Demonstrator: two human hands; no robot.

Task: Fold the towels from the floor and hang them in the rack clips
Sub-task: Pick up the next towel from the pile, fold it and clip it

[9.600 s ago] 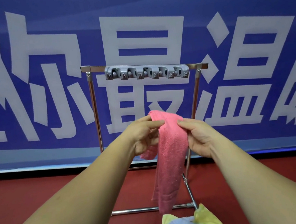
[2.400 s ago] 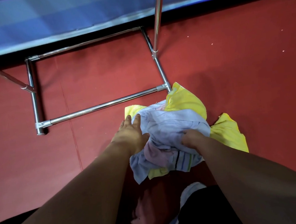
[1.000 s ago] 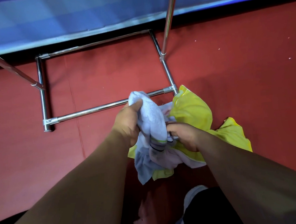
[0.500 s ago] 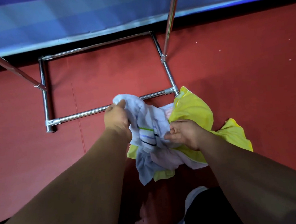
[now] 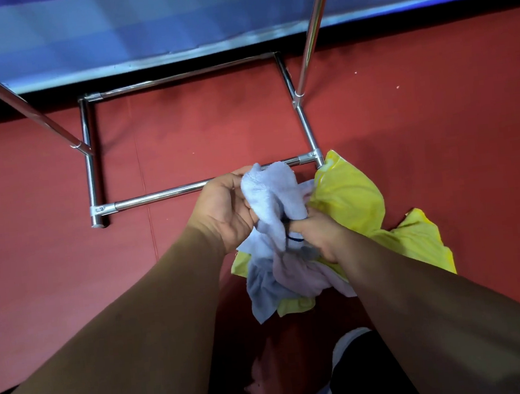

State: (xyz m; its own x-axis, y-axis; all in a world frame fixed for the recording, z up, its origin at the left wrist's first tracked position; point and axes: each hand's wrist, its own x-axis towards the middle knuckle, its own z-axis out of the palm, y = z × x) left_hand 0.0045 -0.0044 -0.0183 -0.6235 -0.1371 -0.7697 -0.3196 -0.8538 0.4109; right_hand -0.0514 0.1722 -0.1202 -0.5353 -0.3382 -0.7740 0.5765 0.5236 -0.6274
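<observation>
Grip is two-handed on the pale blue towel (image 5: 271, 192): your left hand (image 5: 225, 209) clenches its upper bunch and your right hand (image 5: 316, 232) pinches a lower fold, apparently to pull it free of the yellow towel (image 5: 351, 200) lying under and beyond your right hand.

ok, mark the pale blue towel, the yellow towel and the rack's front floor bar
pale blue towel (image 5: 271, 192): head view, bunched top part.
yellow towel (image 5: 351, 200): head view, upper fold.
front floor bar (image 5: 157, 194): head view, bare middle stretch.
</observation>
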